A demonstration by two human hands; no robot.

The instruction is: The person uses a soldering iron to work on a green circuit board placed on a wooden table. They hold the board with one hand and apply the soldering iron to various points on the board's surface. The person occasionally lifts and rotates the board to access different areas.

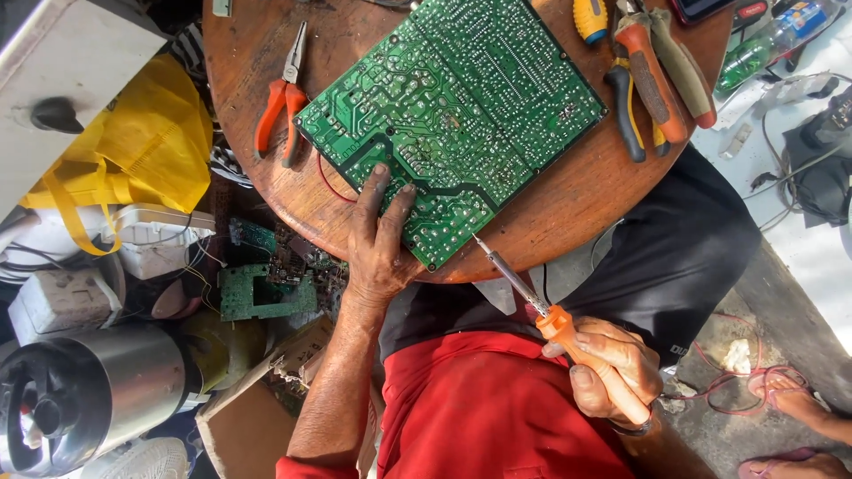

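**Hot tip hovering by the board's edge**

Nearest my lens, I am looking down on a red shirt (497, 408). Working left to right, my left hand (377, 239) is lying flat and open, fingers pressing the near corner of the green circuit board (453, 115), while my right hand (612, 368) is gripping the orange handle of a soldering iron (550, 315), its metal tip pointing at the board's near edge, just short of it. As I judge it, the tip is sitting close to my left fingers, so a slip could burn them or bridge neighbouring joints; the board is also overhanging the rim of the round wooden table (577, 200) slightly, and uneven pressure could tip it. Solder side up, the board is lying tilted across the table, its traces pale and dense, between orange-handled pliers (282, 102) and a cluster of hand tools (657, 75).
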